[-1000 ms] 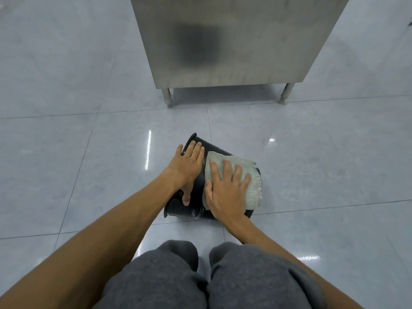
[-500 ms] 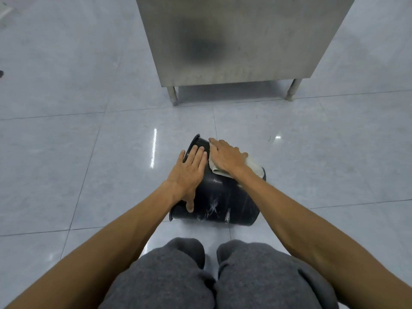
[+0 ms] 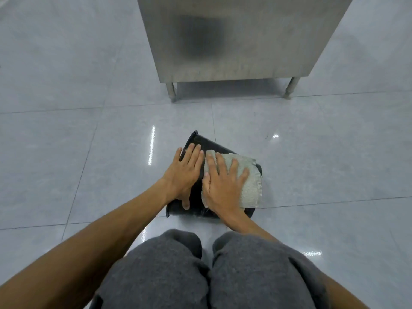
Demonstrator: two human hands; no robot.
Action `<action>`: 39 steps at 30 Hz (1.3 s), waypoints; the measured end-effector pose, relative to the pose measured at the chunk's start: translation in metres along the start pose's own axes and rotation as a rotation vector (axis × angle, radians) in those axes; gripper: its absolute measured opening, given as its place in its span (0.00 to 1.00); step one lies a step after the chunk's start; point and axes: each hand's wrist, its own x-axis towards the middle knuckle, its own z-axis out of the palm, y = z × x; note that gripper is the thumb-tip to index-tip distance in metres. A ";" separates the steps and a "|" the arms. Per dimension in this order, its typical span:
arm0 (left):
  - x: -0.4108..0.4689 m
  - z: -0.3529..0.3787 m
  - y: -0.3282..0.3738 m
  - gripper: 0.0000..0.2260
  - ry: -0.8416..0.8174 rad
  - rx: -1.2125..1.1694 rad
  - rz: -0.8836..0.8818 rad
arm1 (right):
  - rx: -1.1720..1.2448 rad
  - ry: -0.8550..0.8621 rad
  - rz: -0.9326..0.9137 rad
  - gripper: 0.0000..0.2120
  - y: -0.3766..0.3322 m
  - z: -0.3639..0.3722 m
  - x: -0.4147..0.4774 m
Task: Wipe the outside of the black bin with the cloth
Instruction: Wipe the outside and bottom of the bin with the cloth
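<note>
Black plastic shows along the bin (image 3: 196,197), which lies on its side on the tiled floor (image 3: 66,152) just ahead of the person's knees, so the wiping looks mid-way: the upper wall is under the cloth (image 3: 249,186), while the underside against the floor likely remains. Left hand (image 3: 185,175) lies flat and open on the bin, steadying it. Right hand (image 3: 223,186), fingers spread, presses the cloth down, its grip not closed around anything.

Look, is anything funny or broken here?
The black bin lies tipped on its side on the floor, not upright, so it can be wiped. Pale smears show near its bottom edge. Nothing looks spilled.
</note>
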 end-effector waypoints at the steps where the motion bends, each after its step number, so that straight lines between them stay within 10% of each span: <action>1: -0.004 0.002 0.003 0.74 0.004 -0.002 -0.006 | -0.001 -0.025 0.033 0.28 -0.003 -0.005 0.012; 9: -0.009 -0.003 0.009 0.74 -0.002 -0.026 -0.034 | 0.154 -0.346 0.102 0.25 0.009 -0.026 0.099; 22: 0.016 -0.022 -0.005 0.75 -0.063 0.009 0.006 | -0.054 0.030 -0.011 0.27 0.019 -0.010 0.031; 39: -0.003 -0.027 -0.013 0.65 0.004 -0.021 0.130 | 0.252 -0.485 0.347 0.22 0.042 -0.033 0.118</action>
